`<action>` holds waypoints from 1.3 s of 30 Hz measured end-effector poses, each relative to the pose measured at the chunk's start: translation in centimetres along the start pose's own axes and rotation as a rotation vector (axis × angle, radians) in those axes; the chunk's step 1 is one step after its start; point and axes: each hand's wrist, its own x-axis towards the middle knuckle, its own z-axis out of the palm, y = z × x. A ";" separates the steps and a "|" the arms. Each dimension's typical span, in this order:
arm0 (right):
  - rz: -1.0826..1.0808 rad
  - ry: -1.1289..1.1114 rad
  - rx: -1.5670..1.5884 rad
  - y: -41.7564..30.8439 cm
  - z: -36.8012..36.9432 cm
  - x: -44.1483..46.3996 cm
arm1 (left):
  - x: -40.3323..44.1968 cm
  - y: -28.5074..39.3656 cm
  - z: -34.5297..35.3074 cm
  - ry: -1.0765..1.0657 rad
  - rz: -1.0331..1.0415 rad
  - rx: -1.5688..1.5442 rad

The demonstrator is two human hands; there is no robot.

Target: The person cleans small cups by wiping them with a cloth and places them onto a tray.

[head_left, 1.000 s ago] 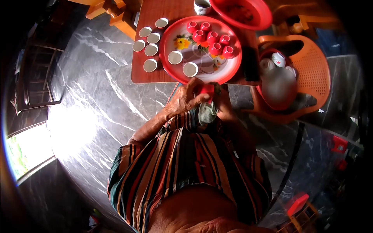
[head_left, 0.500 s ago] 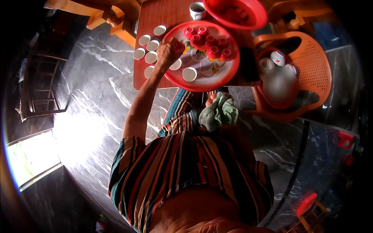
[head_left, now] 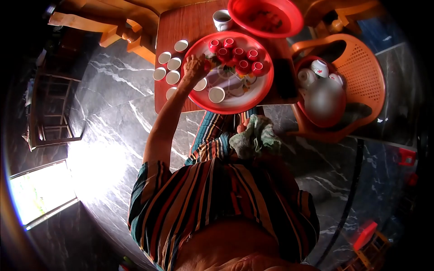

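My left hand (head_left: 194, 68) is over the left rim of a round red-edged tray (head_left: 267, 86), its fingers closed on a small red cup (head_left: 207, 66). Several red cups (head_left: 243, 67) stand upside down on the tray to the right of it. Two cups with white insides, one of them a cup (head_left: 217, 95) near the tray's front, sit mouth up below that hand. Above my lap, my right hand (head_left: 242, 125) grips a bunched green cloth (head_left: 255, 137); most of its fingers are hidden by the cloth.
Several white-inside cups (head_left: 172, 77) stand on the wooden table (head_left: 176, 22) left of the tray. Behind it are a white mug (head_left: 222, 20) with dark liquid and a red basin (head_left: 296, 22). An orange chair (head_left: 364, 74) at right holds a basin with bowls (head_left: 320, 68).
The whole view has shifted slightly, with the tray now lower and further left in it. My left hand keeps the red cup near the tray's left rim; the cloth's folds have changed a little.
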 end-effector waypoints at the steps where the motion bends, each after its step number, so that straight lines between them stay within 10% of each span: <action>1: 0.008 -0.020 0.001 0.0 0.0 0.3 | 0.0 0.0 0.0 -0.002 0.001 0.004; 7: -0.064 0.164 0.042 -0.1 2.3 1.0 | 0.0 -1.4 -0.2 -0.003 0.052 0.006; 11: -0.099 0.239 0.044 0.0 2.8 0.5 | 0.7 -2.0 0.5 0.109 -0.042 -0.354; 13: -0.110 0.268 0.046 -0.1 2.8 -0.1 | 1.1 -3.9 1.4 0.177 -0.180 -1.190; 18: -0.086 0.364 0.065 -0.2 6.3 -3.0 | 0.3 -3.1 1.3 0.161 -0.038 -1.425; 23: -0.086 0.401 0.076 0.2 7.5 -4.3 | -0.9 -1.9 -0.4 0.160 0.049 -0.730; 33: -0.101 0.313 0.016 0.7 1.6 1.4 | -0.1 0.3 -3.4 0.137 -0.022 -0.266; 39: -0.120 0.436 0.000 0.0 3.5 -0.3 | 5.1 0.9 -1.6 0.173 0.332 -0.172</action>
